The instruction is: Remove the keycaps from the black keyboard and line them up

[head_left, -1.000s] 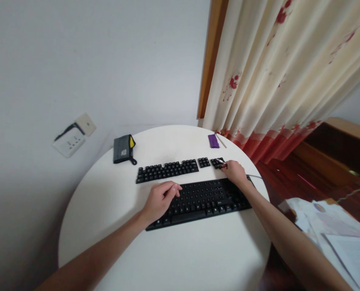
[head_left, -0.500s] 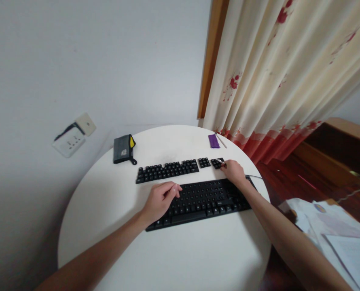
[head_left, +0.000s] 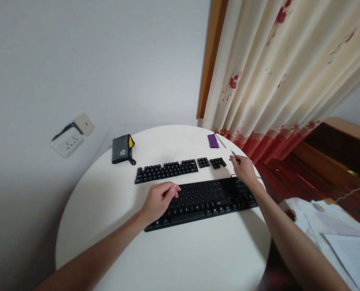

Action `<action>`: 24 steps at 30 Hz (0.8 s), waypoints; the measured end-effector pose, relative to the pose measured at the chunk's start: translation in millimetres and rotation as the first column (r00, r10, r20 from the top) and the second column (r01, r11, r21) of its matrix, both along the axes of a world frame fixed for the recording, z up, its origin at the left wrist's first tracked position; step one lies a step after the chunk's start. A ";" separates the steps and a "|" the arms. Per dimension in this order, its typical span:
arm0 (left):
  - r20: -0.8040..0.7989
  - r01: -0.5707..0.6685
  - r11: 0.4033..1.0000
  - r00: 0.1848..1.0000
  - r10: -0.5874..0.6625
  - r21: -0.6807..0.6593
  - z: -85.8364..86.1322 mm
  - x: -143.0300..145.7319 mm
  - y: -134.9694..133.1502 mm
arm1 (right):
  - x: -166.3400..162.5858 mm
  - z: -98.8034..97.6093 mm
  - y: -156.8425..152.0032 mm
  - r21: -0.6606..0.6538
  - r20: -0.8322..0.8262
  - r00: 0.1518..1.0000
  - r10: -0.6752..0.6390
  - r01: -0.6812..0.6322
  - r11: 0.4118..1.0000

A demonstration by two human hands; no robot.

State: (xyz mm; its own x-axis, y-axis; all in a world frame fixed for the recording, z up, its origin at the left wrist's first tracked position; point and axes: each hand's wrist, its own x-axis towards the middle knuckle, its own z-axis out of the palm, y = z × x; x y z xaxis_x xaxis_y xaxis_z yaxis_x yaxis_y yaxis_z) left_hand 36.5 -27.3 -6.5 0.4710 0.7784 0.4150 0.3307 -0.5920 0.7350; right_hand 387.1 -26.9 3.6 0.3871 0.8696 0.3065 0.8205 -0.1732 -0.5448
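Observation:
My left hand (head_left: 158,202) rests on the left part of a black keyboard (head_left: 192,219), fingers curled and closed, with nothing visible in them. Many key positions on this keyboard show no keycaps; its bottom row has them. My right hand (head_left: 243,169) is raised beyond the keyboard's right end, pinching a slim metal tool (head_left: 234,154) whose tip points up and left. Left of that hand lies a small group of black keycaps (head_left: 217,163) with gaps along its near side. A second small group (head_left: 203,162) and a long block of keycaps (head_left: 166,170) lie further left.
On the round white table (head_left: 174,254) are a grey pouch (head_left: 121,149) at the far left, and a purple cloth piece (head_left: 213,141) beside a thin pale stick (head_left: 221,140) at the back right. Papers (head_left: 346,242) sit right of the table. A patterned curtain (head_left: 259,81) hangs behind.
My right hand has moved right, away from the rightmost keycap group, lifting the metal tool with it. More of that group now shows. My left hand has stayed in place.

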 end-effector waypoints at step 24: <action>0.003 -0.019 1.000 1.000 0.019 0.002 -2.6 -0.6 3.8 | 65.2 -28.5 -104.4 0.015 -0.200 0.980 0.018 -0.015 1.000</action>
